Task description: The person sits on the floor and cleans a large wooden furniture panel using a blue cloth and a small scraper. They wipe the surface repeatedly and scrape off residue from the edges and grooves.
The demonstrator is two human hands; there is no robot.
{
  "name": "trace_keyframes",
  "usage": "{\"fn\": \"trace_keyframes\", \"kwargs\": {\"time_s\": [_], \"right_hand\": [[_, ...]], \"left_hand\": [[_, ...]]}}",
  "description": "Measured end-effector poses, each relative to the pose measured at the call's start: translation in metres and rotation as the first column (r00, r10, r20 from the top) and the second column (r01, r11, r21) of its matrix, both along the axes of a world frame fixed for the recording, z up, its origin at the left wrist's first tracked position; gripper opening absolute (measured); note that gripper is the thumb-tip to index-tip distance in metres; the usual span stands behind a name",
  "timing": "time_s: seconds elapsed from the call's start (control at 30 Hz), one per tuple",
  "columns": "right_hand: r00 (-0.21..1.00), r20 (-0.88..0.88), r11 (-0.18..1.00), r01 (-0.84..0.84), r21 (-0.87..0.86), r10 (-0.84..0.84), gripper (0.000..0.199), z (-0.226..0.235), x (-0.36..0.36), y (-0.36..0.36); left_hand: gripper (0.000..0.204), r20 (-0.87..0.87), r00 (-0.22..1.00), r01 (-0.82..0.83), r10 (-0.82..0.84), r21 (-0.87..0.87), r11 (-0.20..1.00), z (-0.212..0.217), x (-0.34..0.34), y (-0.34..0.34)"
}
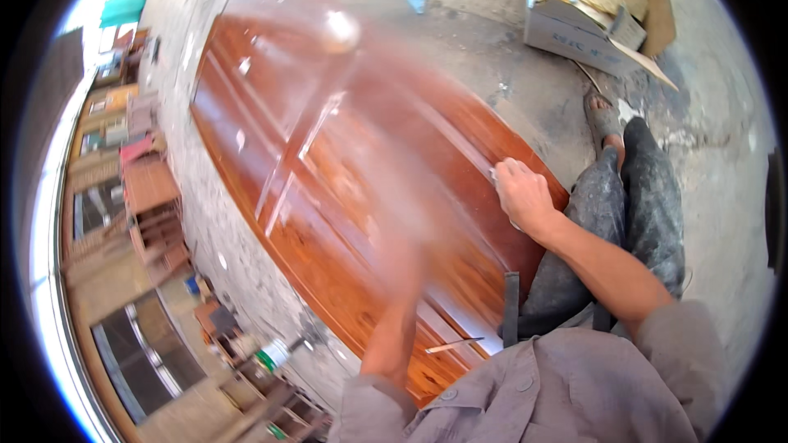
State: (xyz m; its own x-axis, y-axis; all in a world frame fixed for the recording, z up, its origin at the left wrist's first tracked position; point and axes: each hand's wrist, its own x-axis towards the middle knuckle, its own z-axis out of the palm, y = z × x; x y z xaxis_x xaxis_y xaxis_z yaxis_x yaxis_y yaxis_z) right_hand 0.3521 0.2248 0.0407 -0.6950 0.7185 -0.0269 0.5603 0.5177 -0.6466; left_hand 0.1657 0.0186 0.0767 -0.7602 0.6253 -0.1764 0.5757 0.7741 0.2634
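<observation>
Fingers of the right hand [522,194] are curling narrowly over a small pale cloth [496,174], pressing it against the near edge of the glossy reddish-brown panelled wooden door [328,164] that is lying flat and slanting across the grey concrete floor [492,25]. Motion is blurring the left hand [386,205] above the door's middle, so its finger spread cannot be told. An open cardboard box [591,16] is sitting well beyond.

One wooden door [328,156] – one cardboard box [587,29] – two hands
</observation>
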Motion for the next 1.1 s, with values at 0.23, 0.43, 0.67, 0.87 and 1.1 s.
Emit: {"fn": "trace_keyframes", "kwargs": {"time_s": [0.23,0.43,0.67,0.87,1.1], "right_hand": [[0.964,-0.267,0.986,-0.027,-0.167,-0.019,0.013,0.063,0.011,-0.048],[0.882,-0.184,0.864,-0.465,-0.192,0.434,0.024,0.082,0.027,-0.104],[0.599,-0.287,0.594,-0.796,-0.112,0.748,0.051,0.068,0.028,-0.122],[0.938,0.137,0.826,-0.346,0.446,0.319,0.058,-0.009,-0.029,-0.027],[0.948,0.226,0.785,-0.314,0.533,0.226,0.057,-0.04,-0.036,-0.002]], "left_hand": [[0.046,0.716,0.695,-0.491,0.073,0.397,0.775,0.046,0.111,0.048],[0.058,0.91,0.414,-0.807,0.041,0.346,0.479,0.019,0.165,-0.018],[0.042,0.772,0.463,-0.838,0.434,0.222,0.499,0.042,0.164,-0.115],[0.025,0.439,0.539,-0.833,0.719,0.153,0.532,0.022,0.173,-0.19],[0.021,0.213,0.664,-0.742,0.717,0.305,0.596,-0.022,0.181,-0.205]]}}
